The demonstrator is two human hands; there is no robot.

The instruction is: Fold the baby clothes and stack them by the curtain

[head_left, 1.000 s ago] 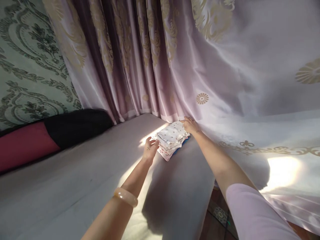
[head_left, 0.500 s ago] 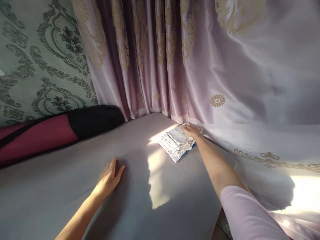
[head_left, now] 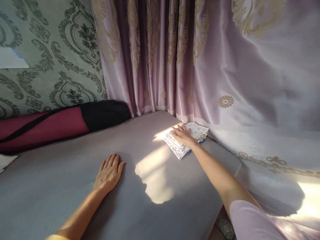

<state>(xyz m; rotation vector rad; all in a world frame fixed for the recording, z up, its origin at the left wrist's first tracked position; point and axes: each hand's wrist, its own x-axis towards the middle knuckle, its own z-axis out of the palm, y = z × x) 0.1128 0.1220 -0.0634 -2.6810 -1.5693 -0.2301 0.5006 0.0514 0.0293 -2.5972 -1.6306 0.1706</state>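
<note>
A small stack of folded white printed cloths lies near the far right corner of the grey-covered bed, with a bit of blue showing beneath it. My right hand rests flat on top of the stack, fingers spread. To the left, my left hand lies palm down on the grey sheet, its fingers stretched out and holding nothing. The exact fold of the cloths under my right palm is hidden.
A long maroon and black bag lies along the patterned wall. Pinkish curtains hang behind the corner and down the right side. White material shows at the left edge.
My right hand has slid leftward across the stack of cloths. My left hand has turned palm down and flattened on the sheet. The view has shifted slightly left.
</note>
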